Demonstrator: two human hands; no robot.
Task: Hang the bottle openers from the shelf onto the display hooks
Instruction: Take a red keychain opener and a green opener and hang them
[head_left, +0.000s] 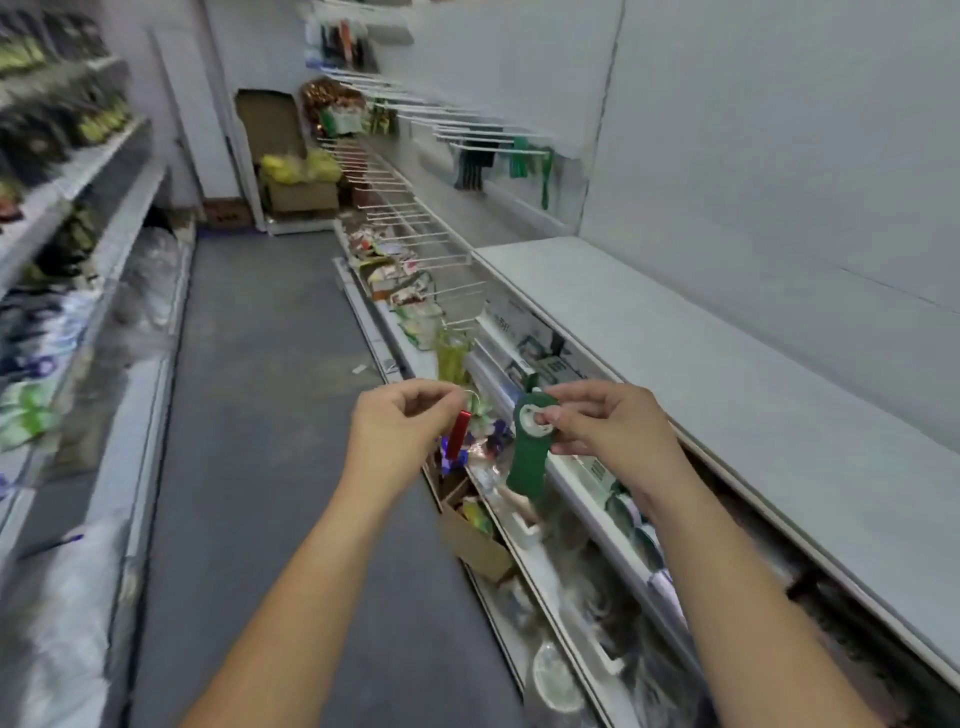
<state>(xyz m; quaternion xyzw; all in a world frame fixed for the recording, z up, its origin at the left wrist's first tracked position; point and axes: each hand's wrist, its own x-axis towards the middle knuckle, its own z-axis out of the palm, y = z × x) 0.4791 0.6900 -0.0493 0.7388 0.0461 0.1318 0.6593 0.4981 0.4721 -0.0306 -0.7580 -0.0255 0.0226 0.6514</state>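
The left hand (400, 426) pinches a red bottle opener (459, 434) by its ring; the right hand (605, 428) pinches a green bottle opener (530, 448), both hanging near the shelf (701, 353) on the right.

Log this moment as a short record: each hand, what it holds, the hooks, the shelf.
left hand: pinches the ring of a red bottle opener, which hangs down
right hand: grips a green bottle opener by its round head
display hooks: white wire rows along the right-hand wall, ahead of the hands
on upper hooks: green items hang there; too blurred to identify
shelf: white flat top to the right of the hands
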